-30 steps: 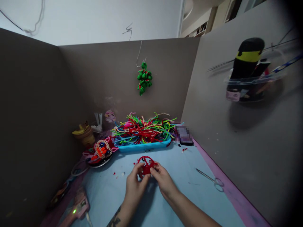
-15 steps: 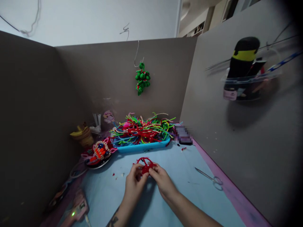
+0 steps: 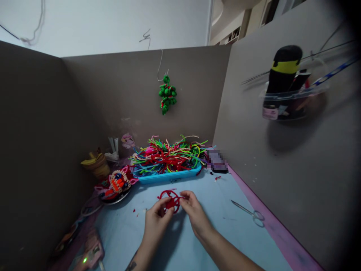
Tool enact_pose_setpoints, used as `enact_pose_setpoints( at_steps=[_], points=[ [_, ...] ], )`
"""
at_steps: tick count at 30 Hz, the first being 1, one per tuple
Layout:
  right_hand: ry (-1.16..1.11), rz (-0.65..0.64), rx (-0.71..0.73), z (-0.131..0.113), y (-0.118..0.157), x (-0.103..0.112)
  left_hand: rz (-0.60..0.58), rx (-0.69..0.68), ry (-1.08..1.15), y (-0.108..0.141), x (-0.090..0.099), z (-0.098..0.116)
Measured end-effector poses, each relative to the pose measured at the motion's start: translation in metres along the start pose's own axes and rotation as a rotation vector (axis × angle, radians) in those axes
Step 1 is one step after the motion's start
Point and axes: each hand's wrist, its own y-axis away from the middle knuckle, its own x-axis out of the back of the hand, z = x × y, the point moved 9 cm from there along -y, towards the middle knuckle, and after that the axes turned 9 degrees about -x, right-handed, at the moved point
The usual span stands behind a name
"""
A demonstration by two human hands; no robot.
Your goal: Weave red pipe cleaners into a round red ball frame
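Observation:
Over the front middle of the table, a red, fuzzy pipe-cleaner piece (image 3: 171, 203) with open loops sits between my two hands. My left hand (image 3: 156, 220) is closed, gripping the piece from its left side with thumb and fingers. At the right edge, the fingertips of my right hand (image 3: 195, 214) pinch a red strand of the same piece. Part of the piece is hidden behind my left fingers. Beyond it stands a blue tray (image 3: 172, 176) heaped with pipe cleaners (image 3: 169, 156) in many colours.
Scissors (image 3: 249, 213) lie at the right. To the left are a red and orange pipe-cleaner figure (image 3: 120, 182) and a pink glue gun (image 3: 91, 246) with a green light. A phone (image 3: 217, 161) lies right of the tray. Grey panels (image 3: 135, 90) enclose three sides.
My right hand has shifted slightly right, away from my left, and its fingers now pinch the piece's right edge. The red piece has turned, showing its round loop more openly.

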Motion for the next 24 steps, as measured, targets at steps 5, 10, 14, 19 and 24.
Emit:
enact_pose_setpoints(
  at_steps=[5, 10, 14, 19, 24],
  points=[
    [0.329, 0.073, 0.252, -0.034, 0.002, 0.010, 0.023, 0.060, 0.030, -0.002, 0.004, -0.008],
    [0.482, 0.044, 0.338, -0.045, 0.006, 0.002, 0.009, 0.078, 0.071, -0.001, 0.002, -0.010],
    [0.544, -0.013, 0.383, -0.045, 0.009, -0.006, 0.014, 0.086, 0.091, -0.001, 0.002, -0.010],
    [0.625, -0.112, 0.383, -0.038, 0.010, -0.015, 0.012, 0.099, 0.112, -0.001, 0.003, -0.009],
    [0.674, -0.176, 0.395, -0.036, 0.012, -0.021, 0.021, 0.131, 0.162, -0.002, 0.003, -0.010]
  ],
)
